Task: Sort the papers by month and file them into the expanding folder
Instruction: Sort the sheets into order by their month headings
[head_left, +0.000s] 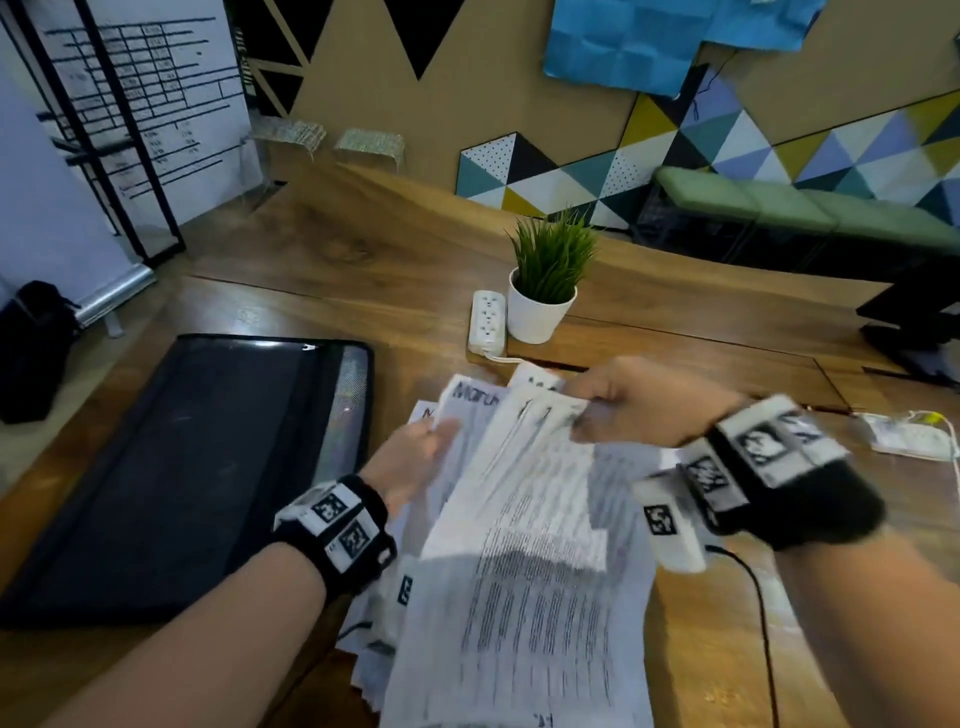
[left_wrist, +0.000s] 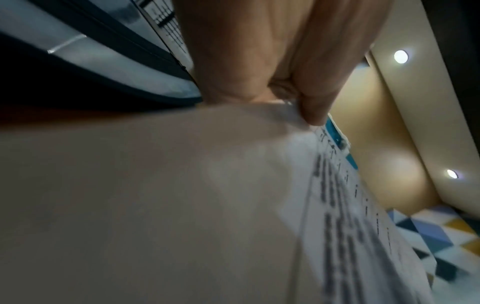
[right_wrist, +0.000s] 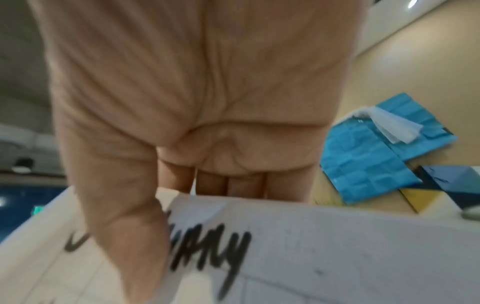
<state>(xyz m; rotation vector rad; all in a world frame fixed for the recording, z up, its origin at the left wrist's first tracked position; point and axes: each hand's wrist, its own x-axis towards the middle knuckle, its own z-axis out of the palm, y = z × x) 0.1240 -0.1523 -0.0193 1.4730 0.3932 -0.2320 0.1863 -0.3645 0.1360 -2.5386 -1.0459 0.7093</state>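
I saw both hands gripping papers (head_left: 519, 545): right hand (head_left: 639, 400) pinched 1 blurred sheet, perhaps "January"; left hand (head_left: 415, 457) clasped the stack beside the expanding folder (head_left: 182, 467).

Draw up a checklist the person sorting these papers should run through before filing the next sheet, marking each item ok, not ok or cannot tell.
1. Right hand pinches the top sheet firmly: ok.
2. Left hand holds the remaining papers: ok.
3. Month on the top sheet readable: cannot tell; the right wrist view shows letters ending "ary", partly covered by the thumb.
4. Expanding folder open to take paper: cannot tell.
5. Folder within reach, beside the left hand: ok.
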